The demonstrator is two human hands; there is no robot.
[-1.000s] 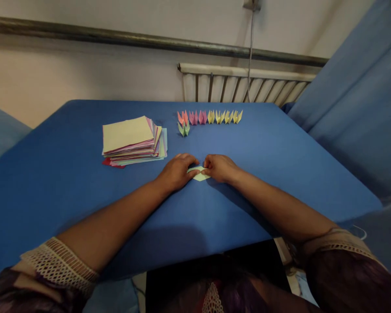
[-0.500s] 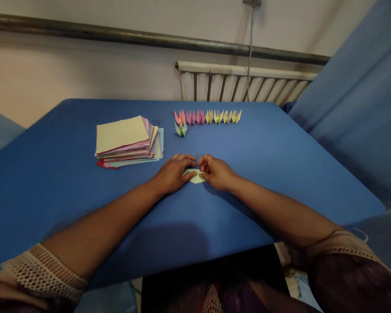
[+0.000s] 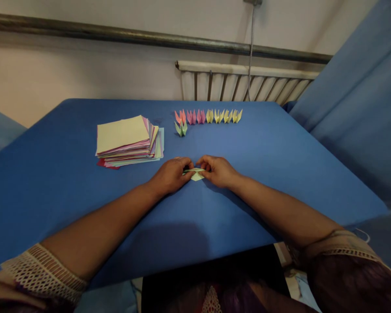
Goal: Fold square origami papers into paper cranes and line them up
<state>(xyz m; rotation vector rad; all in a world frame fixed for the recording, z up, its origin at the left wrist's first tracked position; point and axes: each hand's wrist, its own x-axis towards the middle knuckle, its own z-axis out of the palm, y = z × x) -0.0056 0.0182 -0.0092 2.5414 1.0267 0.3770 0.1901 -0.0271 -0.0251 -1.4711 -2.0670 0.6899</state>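
A small pale green piece of folded paper (image 3: 197, 175) lies on the blue table between my two hands. My left hand (image 3: 174, 174) grips its left end, thumb on top and fingers curled behind. At the other end, my right hand (image 3: 217, 171) pinches it the same way. The paper's outer ends are hidden under my fingers. Beyond my hands stand several folded paper cranes (image 3: 219, 116) in a row, yellow, pink and orange, with a green paper crane (image 3: 181, 128) just in front of the row's left end.
A thick stack of coloured paper sheets (image 3: 124, 135), pale yellow on top, sits to the left on the blue table (image 3: 263, 174). Behind the table are a radiator (image 3: 241, 71) and a wall pipe (image 3: 133, 38). A blue curtain (image 3: 355, 78) hangs at the right.
The fingers of my left hand have curled in more tightly on the paper. The folded paper's near part looks smaller, and a raised fold shows along its far side.
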